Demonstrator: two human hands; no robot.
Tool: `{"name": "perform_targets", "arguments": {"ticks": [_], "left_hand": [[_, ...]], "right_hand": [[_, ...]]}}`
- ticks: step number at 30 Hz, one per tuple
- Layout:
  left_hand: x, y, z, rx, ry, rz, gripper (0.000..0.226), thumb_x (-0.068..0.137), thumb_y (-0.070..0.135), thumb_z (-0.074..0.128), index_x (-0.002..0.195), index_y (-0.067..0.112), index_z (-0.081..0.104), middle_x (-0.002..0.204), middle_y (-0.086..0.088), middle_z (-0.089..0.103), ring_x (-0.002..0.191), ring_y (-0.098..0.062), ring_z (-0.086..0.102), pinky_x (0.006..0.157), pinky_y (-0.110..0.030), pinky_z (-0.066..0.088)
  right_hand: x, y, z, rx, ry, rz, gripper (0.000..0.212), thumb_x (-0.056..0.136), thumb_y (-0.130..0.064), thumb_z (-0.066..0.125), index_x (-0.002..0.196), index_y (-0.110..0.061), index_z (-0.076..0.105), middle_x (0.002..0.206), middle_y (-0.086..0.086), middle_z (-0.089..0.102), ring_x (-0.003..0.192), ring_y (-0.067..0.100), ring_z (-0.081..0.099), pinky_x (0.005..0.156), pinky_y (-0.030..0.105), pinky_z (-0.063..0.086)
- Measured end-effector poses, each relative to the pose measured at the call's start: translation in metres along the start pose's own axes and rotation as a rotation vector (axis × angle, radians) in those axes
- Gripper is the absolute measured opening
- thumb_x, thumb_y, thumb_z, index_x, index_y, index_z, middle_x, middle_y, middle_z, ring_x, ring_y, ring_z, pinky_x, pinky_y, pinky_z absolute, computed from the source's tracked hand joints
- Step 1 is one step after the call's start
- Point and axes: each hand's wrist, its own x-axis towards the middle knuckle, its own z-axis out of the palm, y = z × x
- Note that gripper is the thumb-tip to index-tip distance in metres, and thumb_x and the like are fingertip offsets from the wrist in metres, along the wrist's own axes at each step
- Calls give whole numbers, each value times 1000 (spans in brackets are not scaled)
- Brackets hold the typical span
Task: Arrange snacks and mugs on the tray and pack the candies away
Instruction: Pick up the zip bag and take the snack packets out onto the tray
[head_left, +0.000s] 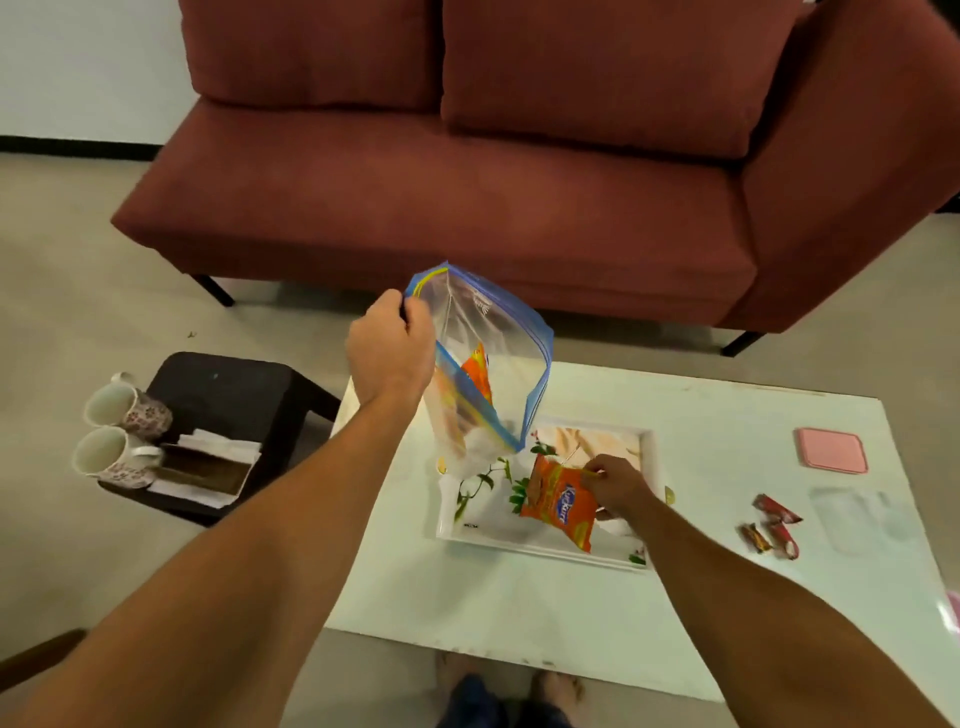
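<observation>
Now | left hand (389, 348) is gripping the rim of the zip-lock bag (488, 332), holding it aloft | right hand (615, 488) is pinching the orange snack packet (558, 501) over the tray (498, 543) | laying it flat at one edge is looking wisest

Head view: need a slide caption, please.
Left hand holds clear blue-edged zip bag; right hand grips orange snack packet over white floral tray.

An orange snack packet (558, 501) lies tilted on the white floral tray (652, 467) mid-table (717, 415). The clear zip bag (493, 332) hangs open over the tray's far-left corner. Red candies (776, 510) lie near the table's right edge. Two floral mugs (127, 410) lie sideways on the stool (223, 384).
</observation>
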Motion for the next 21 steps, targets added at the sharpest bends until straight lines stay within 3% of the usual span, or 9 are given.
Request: {"name": "perform_targets", "arguments": {"ticks": [4,7,10,13,15,16,18,20,21], "left_hand": [[-9,-7,5,-13,-46,40,36,98,26,44,64,13,42,55,1,45,50,-13,41,46,-33,27],[-16,2,2,1,-111,67,36,99,26,44,65,13,42,55,-1,46,52,-17,44,46,-35,29],[-20,13,-2,-12,-152,76,35,100,27,45,69,10,44,58,-4,49,58,-28,49,51,-39,32],[-29,28,-6,12,-172,105,35,99,27,46,67,14,42,56,-1,45,56,-25,46,50,-35,22],[-33,38,-7,17,-168,113,36,98,27,46,65,17,39,56,0,44,57,-27,45,50,-36,21],[-33,45,-9,12,-165,119,36,98,28,45,64,18,37,55,0,42,57,-27,44,51,-35,21],[-35,60,-13,-17,-144,146,37,96,27,46,61,20,34,53,1,41,55,-28,43,51,-35,22],[-36,74,-17,-58,-108,179,35,93,26,48,61,17,37,52,-1,43,53,-30,45,49,-37,26],[-37,81,-20,-82,-92,195,34,92,27,49,61,17,38,51,-1,43,51,-29,44,48,-36,27]], "right_hand": [[12,12,1,-102,124,-69,33,97,-12,55,129,-11,63,129,17,64,112,39,64,94,47,54],[-5,-1,-23,-117,401,-148,34,96,-9,55,129,-8,63,130,15,65,117,36,61,99,38,48],[-43,-63,-54,165,761,-402,24,98,-14,54,118,-9,68,112,11,72,103,30,67,89,35,51],[-113,-146,-79,383,831,-824,19,94,-23,55,100,-20,73,85,-7,73,77,10,68,69,21,53],[-152,-191,-83,175,736,-999,21,87,-25,53,88,-24,74,75,-12,73,65,4,67,63,16,51],[-162,-210,-82,3,629,-981,23,84,-24,52,84,-23,74,74,-9,74,62,6,68,65,20,54],[-172,-235,-74,-246,256,-745,26,83,-13,48,82,-15,74,76,3,76,63,20,73,67,34,62],[-162,-245,-64,-238,-127,-452,21,89,1,47,88,-2,68,83,15,71,71,32,71,70,43,63],[-154,-245,-60,-241,-212,-343,16,92,4,48,89,-2,63,85,16,66,74,32,67,70,41,62]]}}
